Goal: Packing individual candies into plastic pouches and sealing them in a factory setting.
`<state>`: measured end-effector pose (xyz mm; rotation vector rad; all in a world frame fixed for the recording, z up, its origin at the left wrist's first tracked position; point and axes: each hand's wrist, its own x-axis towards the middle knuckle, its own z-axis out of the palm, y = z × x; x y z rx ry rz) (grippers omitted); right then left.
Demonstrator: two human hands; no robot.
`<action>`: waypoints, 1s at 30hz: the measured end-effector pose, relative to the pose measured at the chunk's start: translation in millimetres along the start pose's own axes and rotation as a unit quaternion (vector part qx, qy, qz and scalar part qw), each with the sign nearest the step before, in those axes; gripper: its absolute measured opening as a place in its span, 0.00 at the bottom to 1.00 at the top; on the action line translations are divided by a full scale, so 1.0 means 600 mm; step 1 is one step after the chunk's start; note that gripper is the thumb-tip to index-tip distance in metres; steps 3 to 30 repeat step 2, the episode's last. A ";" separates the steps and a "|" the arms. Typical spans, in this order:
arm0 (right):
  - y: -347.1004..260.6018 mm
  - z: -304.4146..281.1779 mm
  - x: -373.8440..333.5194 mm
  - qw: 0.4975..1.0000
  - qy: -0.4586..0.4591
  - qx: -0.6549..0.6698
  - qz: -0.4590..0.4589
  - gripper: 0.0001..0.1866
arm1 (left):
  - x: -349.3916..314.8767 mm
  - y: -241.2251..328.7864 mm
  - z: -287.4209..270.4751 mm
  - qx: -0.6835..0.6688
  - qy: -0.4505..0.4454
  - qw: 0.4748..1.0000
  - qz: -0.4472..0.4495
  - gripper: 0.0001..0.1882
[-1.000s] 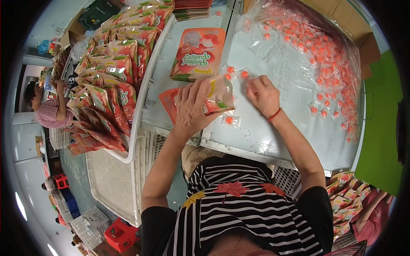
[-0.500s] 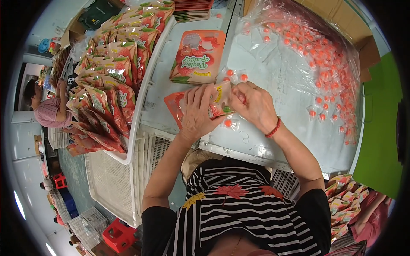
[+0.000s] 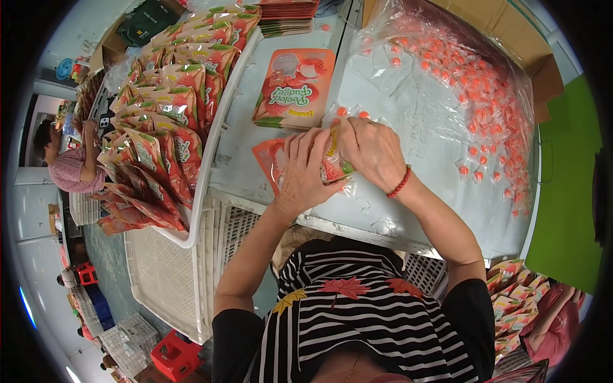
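My left hand [image 3: 302, 171] grips a red candy pouch [image 3: 269, 159] lying tilted on the table, fingers spread over its front and thumb near its lower edge. Against the pouch's open right end, my right hand [image 3: 375, 152] is closed, its fingertips hidden at the mouth. Whether it pinches a candy or the pouch edge cannot be seen. A few wrapped red candies [image 3: 342, 112] lie just beyond my right hand. Farther back is a neat stack of flat pouches [image 3: 296, 88] with the same print.
On the left, a white tray [image 3: 205, 172] holds rows of filled pouches [image 3: 167, 102]. A clear plastic bag spills many wrapped candies [image 3: 488, 121] at the right, beside a cardboard box [image 3: 546, 80]. Another person [image 3: 75, 163] works at the far left.
My right hand has moved slightly left, turning knuckles-up against the pouch mouth; the reddish thing in its fingers is now hidden. My left hand still holds the pouch.
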<state>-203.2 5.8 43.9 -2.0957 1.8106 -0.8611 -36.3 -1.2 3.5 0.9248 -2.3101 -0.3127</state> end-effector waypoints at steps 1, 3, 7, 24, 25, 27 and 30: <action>-0.005 -0.004 0.005 0.998 -0.027 0.043 0.044 0.12 | 0.001 -0.001 0.005 -0.004 0.009 1.000 0.002 0.51; -0.001 0.004 0.011 0.999 -0.021 0.025 0.044 0.12 | 0.002 -0.003 0.008 -0.007 0.018 1.000 0.004 0.51; -0.001 0.004 0.011 0.999 -0.021 0.025 0.044 0.12 | 0.002 -0.003 0.008 -0.007 0.018 1.000 0.004 0.51; -0.001 0.004 0.011 0.999 -0.021 0.025 0.044 0.12 | 0.002 -0.003 0.008 -0.007 0.018 1.000 0.004 0.51; -0.001 0.004 0.011 0.999 -0.021 0.025 0.044 0.12 | 0.002 -0.003 0.008 -0.007 0.018 1.000 0.004 0.51; -0.001 0.004 0.011 0.999 -0.021 0.025 0.044 0.12 | 0.002 -0.003 0.008 -0.007 0.018 1.000 0.004 0.51; -0.001 0.004 0.011 0.999 -0.021 0.025 0.044 0.12 | 0.002 -0.003 0.008 -0.007 0.018 1.000 0.004 0.51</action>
